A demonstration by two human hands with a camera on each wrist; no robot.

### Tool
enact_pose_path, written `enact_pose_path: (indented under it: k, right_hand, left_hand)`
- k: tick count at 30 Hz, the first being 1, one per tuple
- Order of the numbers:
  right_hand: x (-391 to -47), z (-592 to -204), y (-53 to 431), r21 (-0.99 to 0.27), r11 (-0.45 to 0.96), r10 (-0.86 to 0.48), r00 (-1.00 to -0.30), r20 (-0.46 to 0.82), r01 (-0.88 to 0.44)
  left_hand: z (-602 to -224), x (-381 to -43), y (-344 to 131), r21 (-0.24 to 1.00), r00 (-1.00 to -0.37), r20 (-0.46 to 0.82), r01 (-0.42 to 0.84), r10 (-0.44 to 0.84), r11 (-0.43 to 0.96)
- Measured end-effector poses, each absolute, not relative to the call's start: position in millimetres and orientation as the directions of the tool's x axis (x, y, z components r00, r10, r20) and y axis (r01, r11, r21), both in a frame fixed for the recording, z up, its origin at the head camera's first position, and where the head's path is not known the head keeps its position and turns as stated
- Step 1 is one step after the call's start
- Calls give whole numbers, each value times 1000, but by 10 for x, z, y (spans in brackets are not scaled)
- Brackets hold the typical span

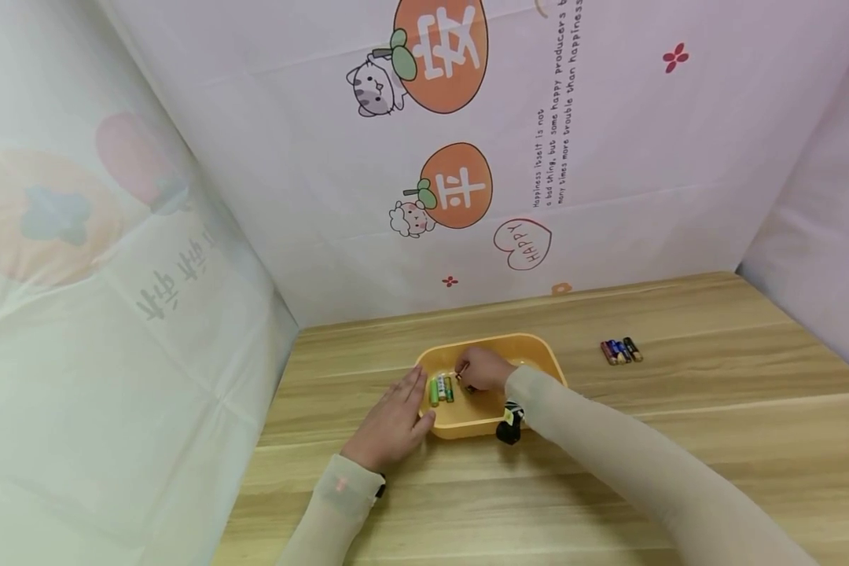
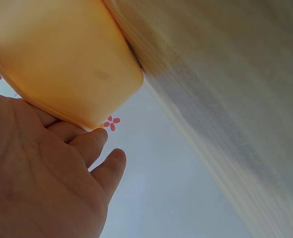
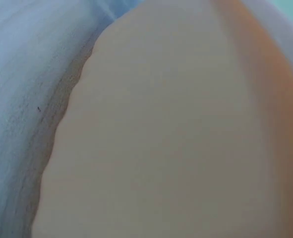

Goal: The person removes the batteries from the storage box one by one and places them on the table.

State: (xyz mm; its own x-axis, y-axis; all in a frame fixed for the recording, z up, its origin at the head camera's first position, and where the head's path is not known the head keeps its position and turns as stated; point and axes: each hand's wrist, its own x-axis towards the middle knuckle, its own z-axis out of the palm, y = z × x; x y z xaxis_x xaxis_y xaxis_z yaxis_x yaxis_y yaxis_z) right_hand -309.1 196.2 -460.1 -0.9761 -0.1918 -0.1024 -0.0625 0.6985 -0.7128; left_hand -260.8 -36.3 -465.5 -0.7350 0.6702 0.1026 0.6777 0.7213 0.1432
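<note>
A shallow yellow-orange plastic tray (image 1: 467,428) stands on the wooden table. My left hand (image 1: 392,420) lies along its left side, fingers extended against the rim, thumb near the front corner. In the left wrist view, that hand (image 2: 42,168) touches the tray's edge (image 2: 67,59). Inside the tray, a green battery (image 1: 435,392), a white-and-green battery (image 1: 441,387) and a green-and-gold battery (image 1: 449,390) lie side by side at the left. My right hand (image 1: 486,369) reaches into the tray and pinches a small battery (image 1: 461,375), partly hidden by the fingers. The tray wall (image 3: 156,124) fills the right wrist view.
Several batteries (image 1: 621,351) in purple, blue and black lie together on the table (image 1: 707,424) right of the tray. A printed white cloth (image 1: 311,196) hangs behind the table, with more cloth on both sides. A dark strap (image 1: 511,422) circles the right wrist.
</note>
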Motion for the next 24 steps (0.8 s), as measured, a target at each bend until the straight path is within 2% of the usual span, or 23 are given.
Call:
enact_pose_path:
  k: [9,24]
  right_hand:
    - [-3073,-4609,2038,-829,558,-178,-972,-156,31]
    - [-3043,-4463,2032,-858,511,-201,-962,-187,60]
  left_hand:
    - [-4647,-2594,-363,154,-740,103,672,665,724]
    - [-4644,-2582,-358,158,-741,107,671,663,725]
